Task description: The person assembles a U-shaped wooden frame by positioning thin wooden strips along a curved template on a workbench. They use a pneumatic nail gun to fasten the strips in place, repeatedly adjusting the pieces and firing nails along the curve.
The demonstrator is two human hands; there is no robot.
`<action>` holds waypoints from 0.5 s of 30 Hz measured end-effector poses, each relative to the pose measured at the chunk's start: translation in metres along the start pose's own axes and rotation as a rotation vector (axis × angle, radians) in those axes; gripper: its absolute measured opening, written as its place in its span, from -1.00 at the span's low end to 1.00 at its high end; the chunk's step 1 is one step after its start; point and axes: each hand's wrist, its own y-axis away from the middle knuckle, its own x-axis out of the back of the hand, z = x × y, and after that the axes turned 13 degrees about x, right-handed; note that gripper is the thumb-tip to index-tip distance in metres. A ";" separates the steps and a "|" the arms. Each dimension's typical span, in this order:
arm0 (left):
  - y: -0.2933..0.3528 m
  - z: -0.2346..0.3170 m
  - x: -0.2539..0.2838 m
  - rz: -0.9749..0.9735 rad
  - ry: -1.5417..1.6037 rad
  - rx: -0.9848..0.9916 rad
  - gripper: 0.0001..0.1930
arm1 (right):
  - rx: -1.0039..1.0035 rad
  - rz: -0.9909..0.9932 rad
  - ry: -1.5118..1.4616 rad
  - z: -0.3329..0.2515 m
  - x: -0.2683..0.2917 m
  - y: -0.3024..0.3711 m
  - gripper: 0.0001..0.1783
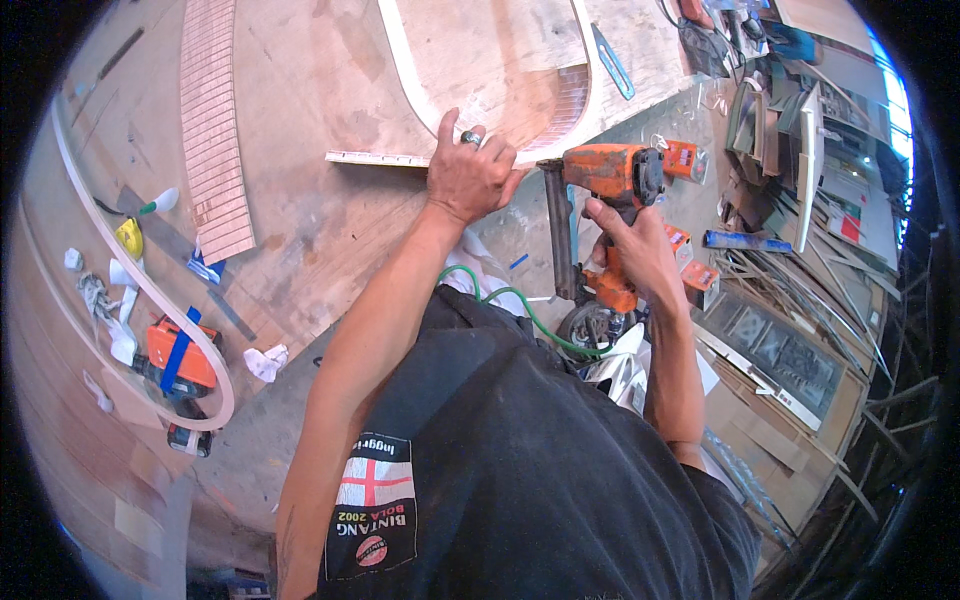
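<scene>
My right hand is wrapped round the handle of an orange nail gun, its thumb near the top. The gun's nose points left, at the outer edge of a curved wooden frame; I cannot tell whether it touches. My left hand, a ring on one finger, grips the frame's near edge just left of the nose. A straight pale edge sticks out left from under this hand. Close-set crosswise lines mark the inner side of the frame's right bend. A green hose runs below the gun.
A slatted-looking wooden strip lies on the worktable. Farther left are a rounded pale frame and an orange-black tool. A blue slotted tool lies right of the curved frame. Small orange boxes and stacked boards stand at right.
</scene>
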 end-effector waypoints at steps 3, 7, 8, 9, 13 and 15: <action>0.000 -0.001 0.001 0.005 -0.001 -0.006 -0.70 | 0.009 0.069 -0.059 0.004 -0.003 0.005 -0.46; -0.001 -0.001 0.002 0.017 0.018 -0.012 -0.70 | 0.015 0.057 -0.083 0.005 -0.004 0.007 -0.45; 0.000 -0.001 0.002 0.018 0.017 -0.009 -0.70 | 0.000 0.027 -0.074 0.003 -0.004 0.007 -0.45; -0.001 -0.001 0.002 0.022 0.012 -0.017 -0.69 | -0.003 0.034 -0.084 0.004 -0.006 0.007 -0.45; -0.001 -0.002 0.002 0.042 0.003 -0.036 -0.68 | 0.005 0.051 -0.104 0.005 -0.010 0.006 -0.47; -0.001 -0.002 0.002 0.049 0.000 -0.037 -0.68 | 0.008 0.057 -0.103 0.005 -0.011 0.006 -0.47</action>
